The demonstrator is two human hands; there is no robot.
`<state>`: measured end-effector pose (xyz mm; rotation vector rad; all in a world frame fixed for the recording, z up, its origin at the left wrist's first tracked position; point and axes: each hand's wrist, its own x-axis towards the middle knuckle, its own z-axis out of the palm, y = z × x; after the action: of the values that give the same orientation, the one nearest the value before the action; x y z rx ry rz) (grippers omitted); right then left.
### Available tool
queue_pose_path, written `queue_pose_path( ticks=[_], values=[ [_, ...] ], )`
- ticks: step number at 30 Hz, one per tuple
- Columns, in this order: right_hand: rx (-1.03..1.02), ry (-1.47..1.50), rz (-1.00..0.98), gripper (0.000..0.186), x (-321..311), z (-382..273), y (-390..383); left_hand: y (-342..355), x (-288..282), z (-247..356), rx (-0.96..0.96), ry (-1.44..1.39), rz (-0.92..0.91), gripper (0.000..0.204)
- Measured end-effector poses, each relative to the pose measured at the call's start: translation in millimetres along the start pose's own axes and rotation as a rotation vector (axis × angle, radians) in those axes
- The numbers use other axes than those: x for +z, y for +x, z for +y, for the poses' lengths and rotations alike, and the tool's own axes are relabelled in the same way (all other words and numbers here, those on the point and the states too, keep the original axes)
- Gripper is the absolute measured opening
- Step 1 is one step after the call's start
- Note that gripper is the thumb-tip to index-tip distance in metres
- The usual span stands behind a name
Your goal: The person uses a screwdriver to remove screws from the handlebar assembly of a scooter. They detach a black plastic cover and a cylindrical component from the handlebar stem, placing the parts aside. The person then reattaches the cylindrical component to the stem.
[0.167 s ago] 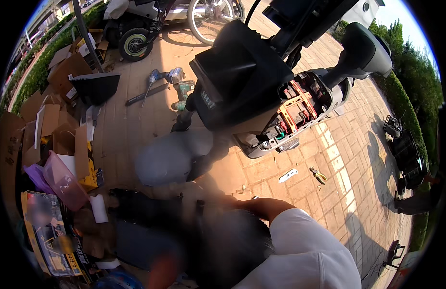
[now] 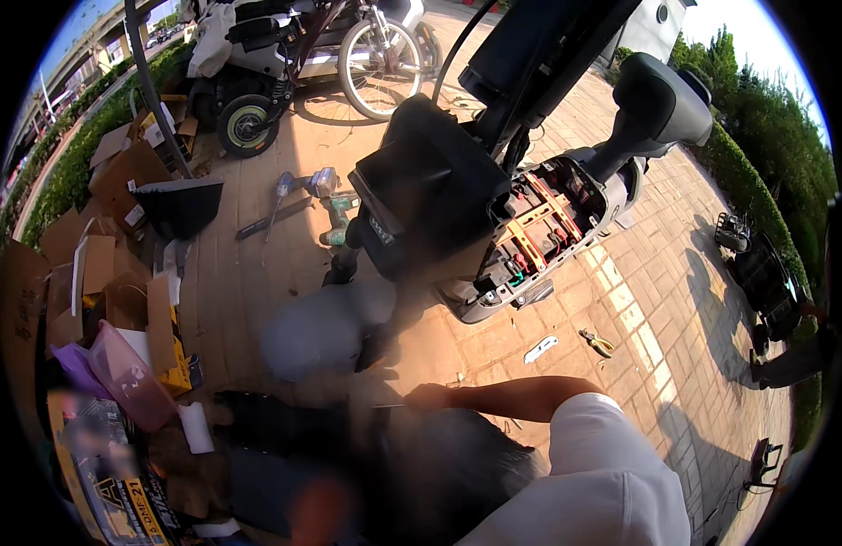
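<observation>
My right hand [image 2: 426,398] is closed round what looks like a thin metal tool [image 2: 385,406], held over a black part [image 2: 280,419] low in the view. A lens smudge hazes this area. My left hand [image 2: 321,505] is a reddish blur at the bottom centre, its fingers unclear. Ahead stands a scooter with a black box [image 2: 426,182] and an open bay [image 2: 539,232] showing orange brackets and wires. A white utility knife [image 2: 541,348] and yellow-handled pliers [image 2: 596,344] lie on the paving, right of a grey padded piece [image 2: 312,332].
A drill [image 2: 321,182] and a green tool [image 2: 337,218] lie beyond. Cardboard boxes [image 2: 130,182] and a pink plastic bin [image 2: 130,373] crowd the left. A bicycle wheel [image 2: 375,68] stands behind. A person's dark-clothed leg [image 2: 785,364] is by parked vehicles at the right.
The scene has shifted down in the picture as my view tilted up slightly. My right arm is a little further right in the frame, its hand clearer with the thin tool showing.
</observation>
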<state>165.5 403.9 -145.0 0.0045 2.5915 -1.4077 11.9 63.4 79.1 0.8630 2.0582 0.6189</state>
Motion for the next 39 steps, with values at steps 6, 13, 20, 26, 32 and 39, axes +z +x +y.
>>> queue_pose_path(
  ticks=[6, 13, 20, 26, 32, 39],
  values=[
    [-0.059, 0.019, 0.177, 0.014, -128, -210, -7, 38, 2, 64, 0.271, -0.689, 0.307, 0.023],
    [-0.083, 0.727, 0.201, 0.013, -120, -319, 5, 39, -34, 104, 0.613, 0.161, 0.505, 0.021],
    [-0.202, 0.961, 0.530, 0.011, -114, -326, -6, 47, -21, 154, 0.336, -1.059, 0.340, 0.022],
    [-0.267, 0.789, 0.501, 0.030, -152, -333, -32, 53, -51, 202, 0.539, -1.526, 0.250, 0.009],
    [-0.070, 0.475, 0.287, 0.026, -190, -372, -68, 25, -93, 249, 0.454, -1.580, 0.258, 0.020],
    [-0.091, 0.425, 0.105, 0.029, -220, -398, -76, -1, -100, 263, 0.559, -1.514, 0.186, 0.022]
  ],
)
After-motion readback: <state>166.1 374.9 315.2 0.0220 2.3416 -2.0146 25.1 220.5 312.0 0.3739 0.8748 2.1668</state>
